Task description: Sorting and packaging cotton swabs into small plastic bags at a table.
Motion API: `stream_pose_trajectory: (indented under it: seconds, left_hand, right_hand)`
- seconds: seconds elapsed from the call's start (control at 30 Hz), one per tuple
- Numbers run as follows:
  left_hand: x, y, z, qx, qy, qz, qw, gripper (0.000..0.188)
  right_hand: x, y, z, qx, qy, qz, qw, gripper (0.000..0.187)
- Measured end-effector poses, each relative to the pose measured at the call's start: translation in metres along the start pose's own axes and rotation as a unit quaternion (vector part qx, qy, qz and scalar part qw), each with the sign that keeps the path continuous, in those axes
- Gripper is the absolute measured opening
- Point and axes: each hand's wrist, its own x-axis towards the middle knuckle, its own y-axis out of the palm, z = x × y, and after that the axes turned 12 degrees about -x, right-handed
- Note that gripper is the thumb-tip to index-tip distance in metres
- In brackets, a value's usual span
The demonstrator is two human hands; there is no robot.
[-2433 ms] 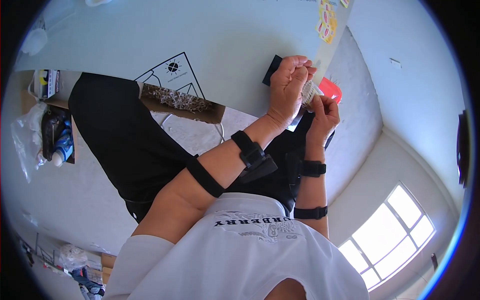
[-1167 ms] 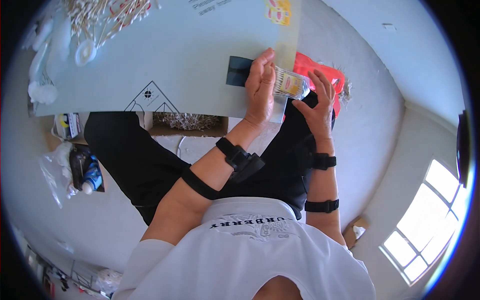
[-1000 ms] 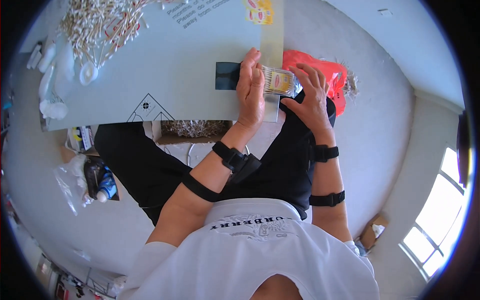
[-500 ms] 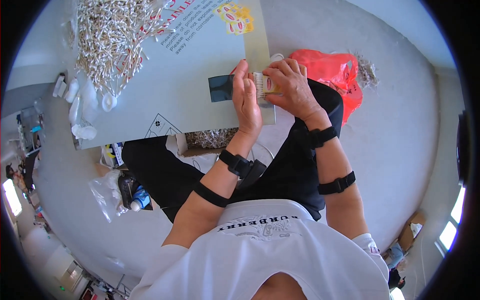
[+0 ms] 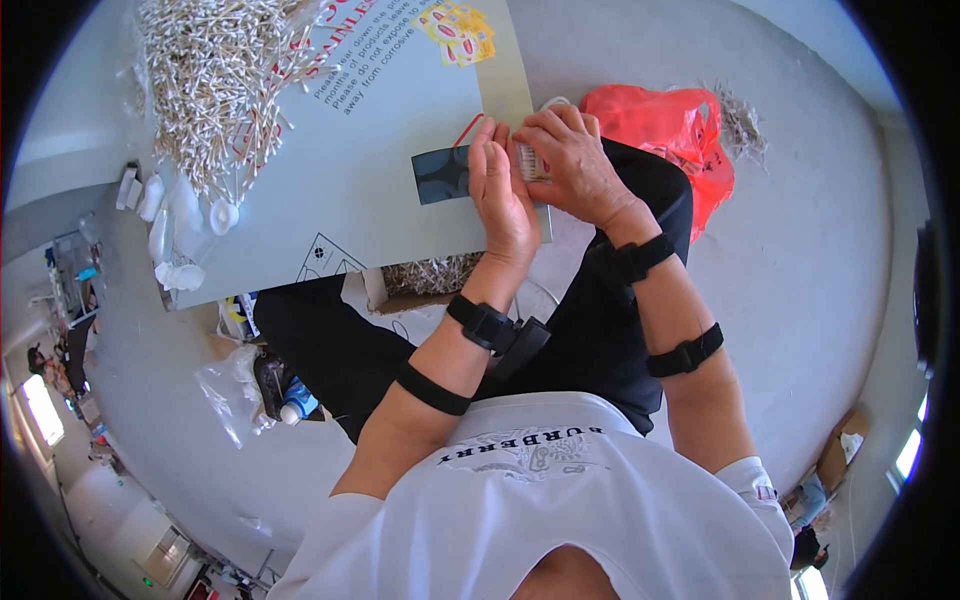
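My right hand [image 5: 578,170] grips a small pack of cotton swabs [image 5: 530,163] over the table's right edge, its fingers wrapped round the far side and thumb on the near side. White swab tips show between the hands. My left hand [image 5: 505,210] is held upright with fingers stretched out, its palm facing the swab ends at the pack's left side; whether it presses on them is hard to make out. Left of that hand, a dark blue rectangular sheet [image 5: 440,177] lies on the tabletop [image 5: 380,230], with a thin red strip [image 5: 468,130] just beyond it.
A big heap of loose cotton swabs [image 5: 205,95] covers the table's far left, with white plastic pieces [image 5: 180,275] at the corner. Yellow labels [image 5: 457,35] lie at the back. A red plastic bag [image 5: 650,120] is on the floor at right; an open cardboard box [image 5: 377,290] stands below the table.
The right hand has moved in closer to the left, and its fingers now cover most of the pack's yellow label. The whole view has shifted slightly.
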Motion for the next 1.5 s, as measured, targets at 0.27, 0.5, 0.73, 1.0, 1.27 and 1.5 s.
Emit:
stream_pose_trajectory:
  seconds: [0.27,0.5,0.73,1.0,1.27,1.5]
  left_hand:
    - [0.002,-0.015,-0.031,0.187,-0.038,-0.026,0.981,0.053]
    - [0.013,-0.001,-0.043,0.104,-0.197,-0.092,0.970,0.045]
    - [0.024,-0.007,-0.046,0.044,-0.252,-0.085,0.963,0.036]
    - [0.015,-0.012,-0.041,0.116,-0.206,-0.089,0.968,0.025]
    - [0.015,-0.008,-0.048,0.123,-0.219,-0.103,0.962,0.030]
    - [0.021,-0.003,-0.044,0.196,-0.278,0.014,0.940,0.035]
  right_hand:
    - [-0.006,-0.002,0.002,0.001,0.019,-0.001,1.000,0.063]
    - [0.001,0.001,-0.001,0.010,-0.010,0.003,1.000,0.060]
    - [0.008,-0.001,0.000,-0.003,-0.027,0.011,1.000,0.058]
    - [-0.026,0.013,0.000,0.117,0.254,-0.370,0.886,0.050]
    - [-0.032,0.036,0.018,0.649,0.502,-0.211,0.532,0.031]
    - [-0.011,0.049,0.019,0.584,0.498,-0.336,0.546,0.024]
